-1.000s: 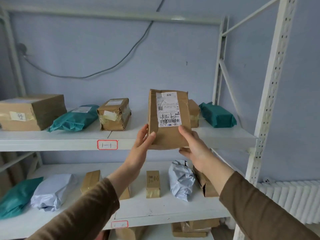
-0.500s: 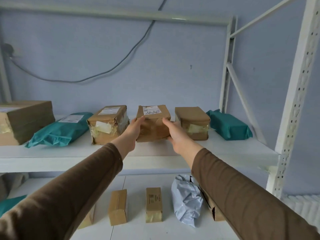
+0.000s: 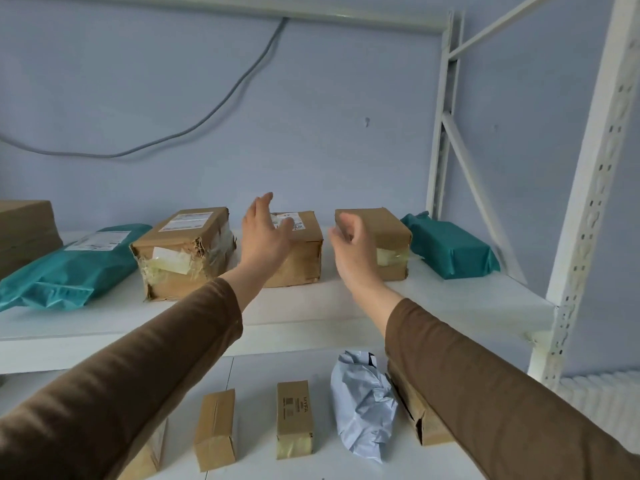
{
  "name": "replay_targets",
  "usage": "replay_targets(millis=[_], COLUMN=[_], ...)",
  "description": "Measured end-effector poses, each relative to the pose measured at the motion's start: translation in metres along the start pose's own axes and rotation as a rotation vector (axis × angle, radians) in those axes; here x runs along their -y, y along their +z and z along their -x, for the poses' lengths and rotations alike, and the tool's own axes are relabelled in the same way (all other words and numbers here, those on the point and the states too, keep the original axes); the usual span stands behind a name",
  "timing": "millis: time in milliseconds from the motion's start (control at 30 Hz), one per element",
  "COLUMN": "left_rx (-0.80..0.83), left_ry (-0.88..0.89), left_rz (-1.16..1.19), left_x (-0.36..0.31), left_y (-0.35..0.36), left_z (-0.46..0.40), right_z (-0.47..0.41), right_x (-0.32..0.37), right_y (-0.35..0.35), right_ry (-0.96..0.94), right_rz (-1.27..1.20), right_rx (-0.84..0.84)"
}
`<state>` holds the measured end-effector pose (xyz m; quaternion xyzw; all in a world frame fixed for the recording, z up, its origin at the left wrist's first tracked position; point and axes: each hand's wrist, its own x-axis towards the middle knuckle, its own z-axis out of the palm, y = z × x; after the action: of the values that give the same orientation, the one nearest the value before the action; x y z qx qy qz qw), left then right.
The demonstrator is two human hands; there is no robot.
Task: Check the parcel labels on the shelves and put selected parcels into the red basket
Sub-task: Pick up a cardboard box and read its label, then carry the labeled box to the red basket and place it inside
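A brown paper parcel with a white label on top lies on the upper white shelf, between a taped cardboard box and a plain brown parcel. My left hand hovers in front of the labelled parcel with fingers spread, holding nothing. To its right my right hand is raised in front of the plain brown parcel, fingers loosely curled and empty. Neither hand touches a parcel. No red basket is in view.
Teal bag parcels lie at the left and right of the upper shelf, and a large box sits far left. The lower shelf holds small cardboard boxes and a grey bag parcel. A white upright stands at right.
I held the labelled brown parcel upright, laid it flat on the upper shelf between the two boxes, and both hands have now let go and drawn back from it.
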<state>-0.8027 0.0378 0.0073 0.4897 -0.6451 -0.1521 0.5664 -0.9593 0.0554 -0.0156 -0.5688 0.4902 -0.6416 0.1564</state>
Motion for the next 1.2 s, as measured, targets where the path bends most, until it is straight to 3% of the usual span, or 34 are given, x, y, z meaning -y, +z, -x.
replay_targets(millis=[67,167,333,433,533,667,933,1200], left_rx=[0.030,0.139,0.370,0.436,0.478,0.442,0.260,0.135], left_ry=[0.123,0.171,-0.161,-0.400,-0.478,-0.491,-0.271,-0.136], left_rz=[0.008,0.097,0.372,0.472,0.506,0.532,0.714,0.587], left_x=[-0.022,-0.043,-0.047,-0.041,-0.016,-0.037,-0.079,-0.103], left_y=[0.015,0.043,0.096,0.118,0.141,0.128,0.099,0.103], left_z=[0.003,0.007,0.006,0.002,-0.010,0.014,0.103,0.204], right_z=[-0.006,-0.021,-0.045,-0.048,-0.048,-0.042,0.018,0.114], right_x=[-0.001,-0.010,-0.032,-0.036,-0.040,-0.047,-0.026,-0.027], right_y=[-0.017,-0.046,-0.083,-0.096,-0.102,-0.107,-0.149,-0.235], right_ry=[-0.089,-0.097,0.185,0.419,0.572,0.552,0.464,0.506], right_rz=[0.068,0.145,0.042,-0.088,-0.118,-0.193,-0.497,-0.866], right_rx=[-0.074,-0.219,-0.244,-0.107,0.045,0.062,-0.064,-0.057])
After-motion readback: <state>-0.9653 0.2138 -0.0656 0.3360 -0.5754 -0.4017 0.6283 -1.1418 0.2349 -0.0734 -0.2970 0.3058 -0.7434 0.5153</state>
